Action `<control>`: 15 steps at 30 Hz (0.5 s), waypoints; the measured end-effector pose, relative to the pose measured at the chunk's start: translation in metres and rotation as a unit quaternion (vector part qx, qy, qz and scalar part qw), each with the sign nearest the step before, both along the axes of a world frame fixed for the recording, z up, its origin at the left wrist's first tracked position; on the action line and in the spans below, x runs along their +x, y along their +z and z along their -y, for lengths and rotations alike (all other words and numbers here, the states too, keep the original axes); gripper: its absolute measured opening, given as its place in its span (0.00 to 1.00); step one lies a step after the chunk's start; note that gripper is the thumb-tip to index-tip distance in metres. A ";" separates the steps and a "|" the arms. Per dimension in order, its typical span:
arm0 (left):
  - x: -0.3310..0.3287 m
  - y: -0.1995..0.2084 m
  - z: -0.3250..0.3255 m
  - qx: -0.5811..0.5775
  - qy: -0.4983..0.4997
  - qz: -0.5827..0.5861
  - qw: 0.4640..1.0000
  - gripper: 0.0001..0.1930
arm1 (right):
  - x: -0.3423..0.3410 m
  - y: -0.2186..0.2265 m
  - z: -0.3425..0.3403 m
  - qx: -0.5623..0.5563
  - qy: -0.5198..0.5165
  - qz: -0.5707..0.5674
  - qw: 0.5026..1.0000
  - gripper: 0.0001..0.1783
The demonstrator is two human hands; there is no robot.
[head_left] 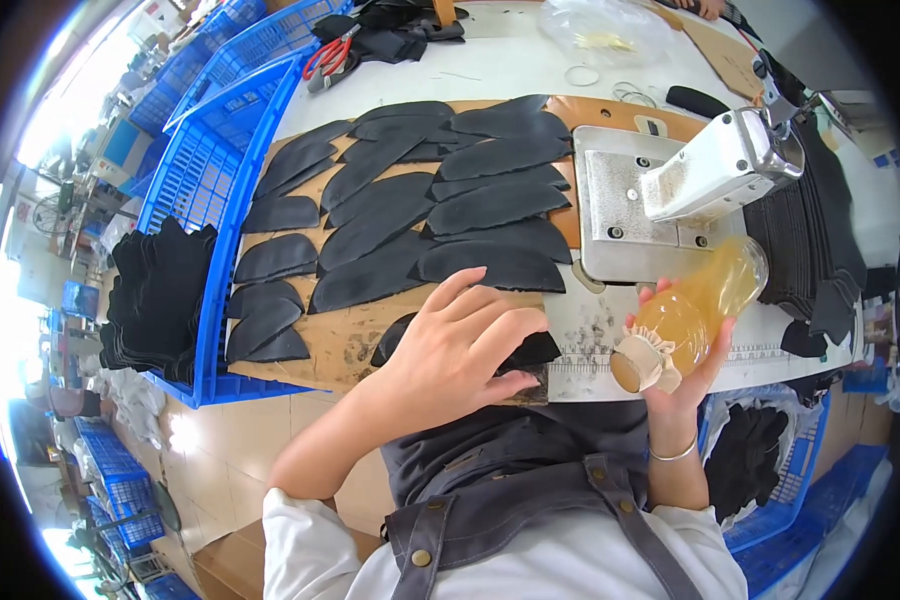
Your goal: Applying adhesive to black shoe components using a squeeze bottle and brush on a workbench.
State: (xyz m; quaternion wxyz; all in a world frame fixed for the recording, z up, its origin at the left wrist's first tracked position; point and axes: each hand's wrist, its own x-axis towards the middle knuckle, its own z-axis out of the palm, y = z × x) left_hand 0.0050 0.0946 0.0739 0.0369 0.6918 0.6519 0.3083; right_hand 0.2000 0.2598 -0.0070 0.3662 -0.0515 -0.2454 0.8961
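My right hand (692, 388) is wrapped round a clear bottle (682, 318) of amber, glue-like liquid, tilted with its cloth-wrapped mouth (638, 362) toward me. The bottle is above the table's front edge, beside the machine plate. My left hand (455, 345) hovers over the front of a brown board (340, 340), fingers bent and apart, with nothing visible in it. Curved black leather-like pieces (490, 265) overlap in rows across the board. Another black piece (535, 350) is partly hidden beneath my left hand.
A white sewing machine (710, 165) stands at the right, beside stacked black pieces (795, 250). Blue crates (205, 190) line the left side, with a black stack (160, 300) outside them. Red-handled scissors (330, 58) lie at the back. A lined blue crate (800, 480) is at lower right.
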 end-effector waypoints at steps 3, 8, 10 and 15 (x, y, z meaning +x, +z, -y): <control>-0.005 -0.001 0.003 -0.001 0.009 -0.020 1.000 0.23 | -0.001 0.000 0.000 0.009 -0.005 0.014 1.000 0.37; -0.007 0.003 0.008 0.031 0.091 0.009 0.995 0.23 | 0.001 -0.001 -0.002 0.007 -0.017 0.022 1.000 0.37; -0.009 0.001 0.012 0.025 0.133 0.035 0.990 0.19 | 0.001 0.000 -0.001 -0.008 -0.030 0.037 0.999 0.38; -0.013 -0.002 0.022 0.060 0.125 0.112 0.984 0.13 | 0.002 0.000 0.000 -0.008 -0.024 0.031 0.999 0.37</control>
